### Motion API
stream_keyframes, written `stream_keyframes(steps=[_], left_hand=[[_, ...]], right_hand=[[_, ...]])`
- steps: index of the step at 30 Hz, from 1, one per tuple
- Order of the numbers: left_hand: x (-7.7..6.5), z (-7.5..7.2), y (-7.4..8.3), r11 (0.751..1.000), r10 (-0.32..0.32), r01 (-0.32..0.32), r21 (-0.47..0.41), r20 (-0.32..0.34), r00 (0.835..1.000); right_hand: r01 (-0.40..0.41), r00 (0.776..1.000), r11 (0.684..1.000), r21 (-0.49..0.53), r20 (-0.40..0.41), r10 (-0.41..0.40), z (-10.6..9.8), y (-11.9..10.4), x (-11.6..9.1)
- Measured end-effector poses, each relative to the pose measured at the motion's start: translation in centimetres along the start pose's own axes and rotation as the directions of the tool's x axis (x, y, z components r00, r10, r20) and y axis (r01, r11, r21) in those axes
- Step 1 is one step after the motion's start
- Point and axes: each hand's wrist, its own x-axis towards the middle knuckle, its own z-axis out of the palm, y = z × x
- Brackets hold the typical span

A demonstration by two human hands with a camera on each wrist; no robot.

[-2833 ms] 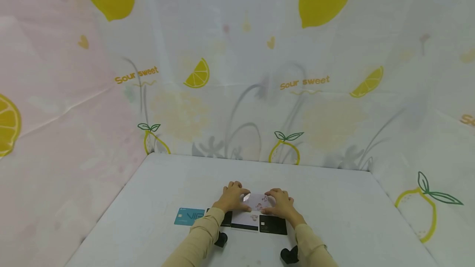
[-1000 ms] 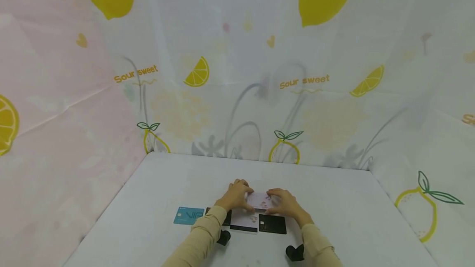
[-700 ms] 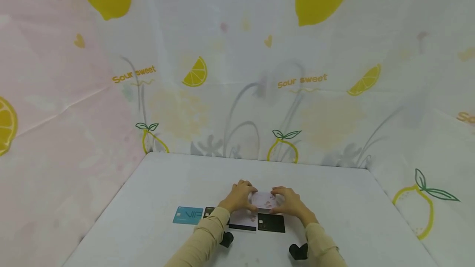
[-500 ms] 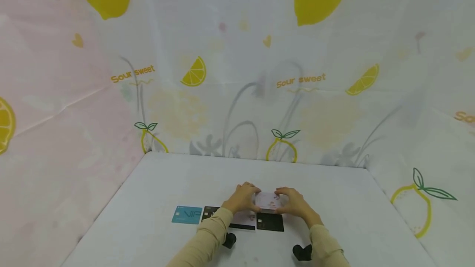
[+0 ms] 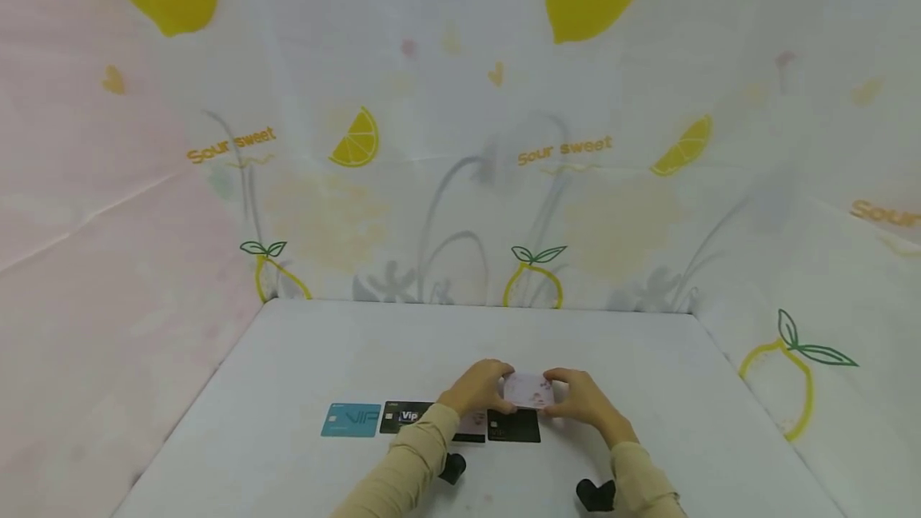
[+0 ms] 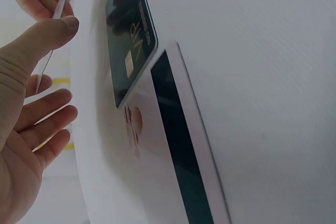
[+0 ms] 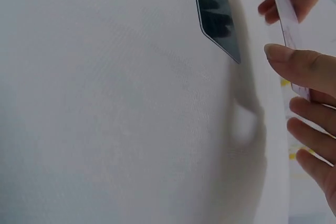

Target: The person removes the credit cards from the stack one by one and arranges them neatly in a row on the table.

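A pale pink card (image 5: 528, 392) with small floral marks is pinched at its two short ends between my hands, raised off the table. My left hand (image 5: 480, 387) holds its left end between thumb and fingers, and my right hand (image 5: 584, 400) holds the right end likewise. In the left wrist view the pale card (image 6: 62, 2) stands nearly edge-on, apart from the table. Below it lies a black VIP card (image 5: 514, 427). To that card's left, a pinkish card with a black stripe (image 6: 173, 114) lies flat, partly hidden by my left hand and sleeve in the head view.
Further left on the white table (image 5: 302, 366) lie another black Vip card (image 5: 397, 416) and a blue VIP card (image 5: 350, 420), in a row. Black rounded pieces show by the left wrist (image 5: 452, 468) and right wrist (image 5: 596, 494). Lemon-printed curtains surround the table's back and sides.
Both hands have carried the pale card rightward, from behind the striped card to behind and over the right black card. The view has turned slightly right. The cards on the table stay in their row.
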Motion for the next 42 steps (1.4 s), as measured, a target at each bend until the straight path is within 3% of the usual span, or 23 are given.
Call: stream_keyframes(steps=[12,20,29,38,42], left_hand=[[1.6,0.9,2.7,0.997,0.06,-0.06,0.057,-0.002,0.998],[2.4,2.2,3.4,0.995,0.062,-0.063,0.073,0.008,0.998],[2.7,2.6,4.8,0.985,0.083,-0.085,0.15,0.018,0.996],[2.7,3.9,4.9,0.973,0.068,-0.073,0.219,0.03,0.997],[2.6,4.0,5.3,0.974,0.071,-0.077,0.212,0.035,0.997]], right_hand=[[-0.038,0.999,0.999,-0.013,-0.028,0.037,-2.0,1.4,-2.3],[-0.068,0.998,0.998,-0.009,-0.014,0.068,-3.0,1.7,-3.3],[-0.087,0.996,0.996,-0.023,-0.027,0.087,-3.5,2.3,-4.4],[-0.189,0.982,0.981,-0.037,-0.006,0.189,-3.2,2.4,-5.0],[-0.17,0.985,0.984,-0.057,-0.016,0.169,-3.3,2.5,-5.4]])
